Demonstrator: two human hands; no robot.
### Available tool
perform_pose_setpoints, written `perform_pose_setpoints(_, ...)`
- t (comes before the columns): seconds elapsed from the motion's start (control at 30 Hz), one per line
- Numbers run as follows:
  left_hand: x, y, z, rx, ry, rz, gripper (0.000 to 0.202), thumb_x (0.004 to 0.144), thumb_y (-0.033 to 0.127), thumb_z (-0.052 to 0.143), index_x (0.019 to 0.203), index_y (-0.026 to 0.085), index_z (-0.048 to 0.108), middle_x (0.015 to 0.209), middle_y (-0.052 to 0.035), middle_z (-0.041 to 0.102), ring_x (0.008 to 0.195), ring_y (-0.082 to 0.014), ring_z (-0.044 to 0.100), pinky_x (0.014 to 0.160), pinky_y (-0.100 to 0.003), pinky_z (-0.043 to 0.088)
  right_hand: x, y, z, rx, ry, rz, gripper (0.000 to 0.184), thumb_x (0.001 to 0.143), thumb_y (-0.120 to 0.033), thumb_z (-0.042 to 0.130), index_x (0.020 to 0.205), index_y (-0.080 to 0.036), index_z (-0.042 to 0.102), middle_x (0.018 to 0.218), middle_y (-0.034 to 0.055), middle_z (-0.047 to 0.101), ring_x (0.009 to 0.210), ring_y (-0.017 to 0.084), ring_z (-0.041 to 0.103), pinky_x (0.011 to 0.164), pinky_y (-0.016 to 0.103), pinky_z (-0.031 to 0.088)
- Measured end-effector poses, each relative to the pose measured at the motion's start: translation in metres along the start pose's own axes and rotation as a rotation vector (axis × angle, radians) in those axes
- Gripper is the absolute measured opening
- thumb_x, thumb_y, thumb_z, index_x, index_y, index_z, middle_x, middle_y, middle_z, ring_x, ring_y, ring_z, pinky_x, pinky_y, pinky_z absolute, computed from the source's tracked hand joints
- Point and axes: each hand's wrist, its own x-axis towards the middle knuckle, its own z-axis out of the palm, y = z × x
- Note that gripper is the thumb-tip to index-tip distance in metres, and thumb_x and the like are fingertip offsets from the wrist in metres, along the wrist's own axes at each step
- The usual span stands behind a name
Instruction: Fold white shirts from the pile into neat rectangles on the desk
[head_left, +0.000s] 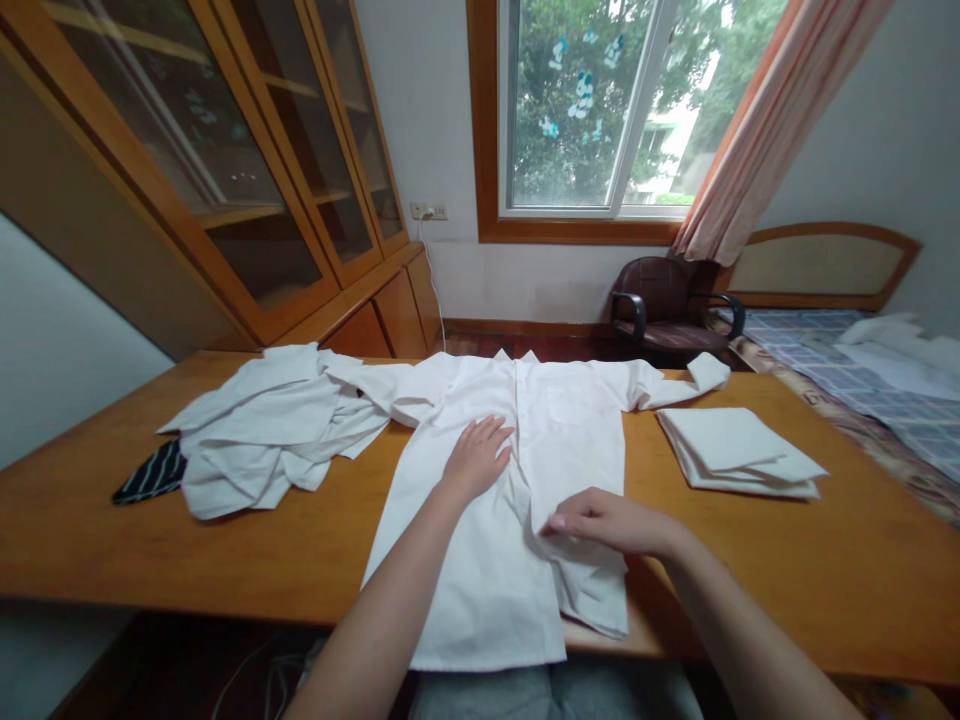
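A white button-up shirt point(465, 560) lies spread out on the wooden table, its collar toward the far edge and its hem hanging slightly over the near edge. My left hand point(480, 458) rests flat on the shirt's left half, fingers stretched out beside the front opening. My right hand point(600, 520) is closed, thumb and fingers pinching the shirt's right front panel near its edge. The cloth there is bunched, and the lower front parts into two flaps. Both sleeves reach out sideways; the left one meets a crumpled pile of white clothes point(262, 425).
A folded white garment point(739, 450) sits on the table point(847, 580) at right. Dark striped cloth point(154, 472) pokes from under the pile. Beyond are a glass-door cabinet point(292, 150), an office chair point(656, 300) and a bed point(885, 370).
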Motion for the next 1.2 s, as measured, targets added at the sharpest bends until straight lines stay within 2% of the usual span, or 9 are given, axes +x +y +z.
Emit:
perform_pose_setpoints(0.1, 0.0, -0.001, 0.0, 0.016, -0.022, -0.001, 0.04, 0.099, 0.031, 0.049, 0.138, 0.024, 0.055, 0.153, -0.0066, 0.049, 0.145, -0.0259, 0.04, 0.123, -0.05, 0.027, -0.011, -0.018, -0.004, 0.189, -0.221, 0.05, 0.048, 0.093, -0.059, 0.057, 0.114, -0.02, 0.075, 0.103, 0.008, 0.077, 0.079, 0.019, 0.069, 0.069, 0.028, 0.052)
perform_pose_setpoints(0.17, 0.001, -0.003, 0.001, 0.021, -0.022, 0.001, 0.041, 0.099, 0.032, 0.048, 0.138, 0.025, 0.055, 0.154, -0.0064, 0.048, 0.146, -0.0257, 0.039, 0.123, -0.05, 0.026, -0.01, -0.018, -0.007, 0.272, -0.262, 0.084, 0.052, 0.093, -0.059, 0.055, 0.119, -0.018, 0.072, 0.104, 0.0109, 0.077, 0.07, 0.017, 0.07, 0.065, 0.028, 0.053)
perform_pose_setpoints(0.23, 0.002, -0.005, 0.002, 0.024, -0.019, 0.008, 0.041, 0.099, 0.033, 0.047, 0.139, 0.026, 0.055, 0.155, -0.0062, 0.047, 0.147, -0.0254, 0.038, 0.123, -0.05, 0.026, -0.002, -0.007, -0.009, 0.227, -0.075, 0.065, 0.049, 0.095, -0.057, 0.052, 0.114, -0.017, 0.073, 0.101, 0.0112, 0.077, 0.07, 0.017, 0.07, 0.069, 0.03, 0.055)
perform_pose_setpoints(0.3, 0.003, -0.007, 0.004, 0.026, -0.026, 0.013, 0.042, 0.1, 0.033, 0.046, 0.14, 0.026, 0.054, 0.156, -0.0063, 0.046, 0.147, -0.0253, 0.036, 0.123, -0.051, 0.025, 0.011, 0.01, -0.009, 0.029, 0.281, 0.011, 0.042, 0.097, -0.05, 0.05, 0.103, -0.018, 0.075, 0.098, 0.0103, 0.077, 0.083, 0.02, 0.071, 0.079, 0.034, 0.057)
perform_pose_setpoints(0.37, 0.005, -0.009, 0.005, 0.024, -0.041, 0.022, 0.043, 0.1, 0.034, 0.045, 0.141, 0.026, 0.053, 0.157, -0.0064, 0.044, 0.148, -0.0254, 0.035, 0.123, -0.051, 0.025, 0.026, 0.031, -0.005, -0.241, 0.535, -0.047, 0.031, 0.095, -0.041, 0.055, 0.112, -0.021, 0.073, 0.113, 0.0105, 0.073, 0.103, 0.025, 0.069, 0.093, 0.042, 0.054)
perform_pose_setpoints(0.47, 0.008, -0.014, 0.007, 0.021, -0.051, 0.036, 0.044, 0.101, 0.035, 0.043, 0.144, 0.028, 0.051, 0.158, -0.0055, 0.043, 0.149, -0.025, 0.033, 0.123, -0.052, 0.024, 0.045, 0.059, 0.007, -0.597, 0.614, -0.111, 0.037, 0.094, -0.033, 0.058, 0.128, -0.022, 0.066, 0.139, 0.0138, 0.061, 0.128, 0.03, 0.057, 0.108, 0.049, 0.046)
perform_pose_setpoints(0.63, 0.016, -0.024, 0.007, 0.025, -0.058, 0.041, 0.045, 0.101, 0.035, 0.042, 0.145, 0.027, 0.049, 0.158, -0.0053, 0.042, 0.149, -0.0244, 0.032, 0.123, -0.051, 0.023, 0.061, 0.081, 0.012, -0.909, 0.605, -0.092, 0.05, 0.098, -0.036, 0.054, 0.144, -0.018, 0.054, 0.154, 0.0154, 0.046, 0.145, 0.034, 0.038, 0.117, 0.054, 0.035)
perform_pose_setpoints(1.03, 0.038, -0.038, 0.0, -0.029, -0.09, 0.069, 0.045, 0.1, 0.034, 0.043, 0.144, 0.024, 0.051, 0.157, -0.007, 0.044, 0.148, -0.0245, 0.035, 0.123, -0.052, 0.024, 0.056, 0.103, -0.047, -0.98, 0.488, 0.005, 0.061, 0.097, -0.055, 0.051, 0.151, -0.026, 0.047, 0.161, 0.0073, 0.035, 0.152, 0.033, 0.024, 0.121, 0.052, 0.027)
perform_pose_setpoints(1.2, 0.04, -0.04, -0.005, -0.128, 0.044, 0.178, 0.036, 0.096, 0.023, 0.049, 0.129, 0.022, 0.062, 0.141, -0.008, 0.061, 0.132, -0.0225, 0.053, 0.118, -0.048, 0.035, 0.058, 0.105, -0.053, -1.004, 0.538, -0.027, 0.054, 0.1, -0.049, 0.047, 0.149, -0.025, 0.05, 0.16, 0.007, 0.038, 0.151, 0.032, 0.027, 0.121, 0.052, 0.029)
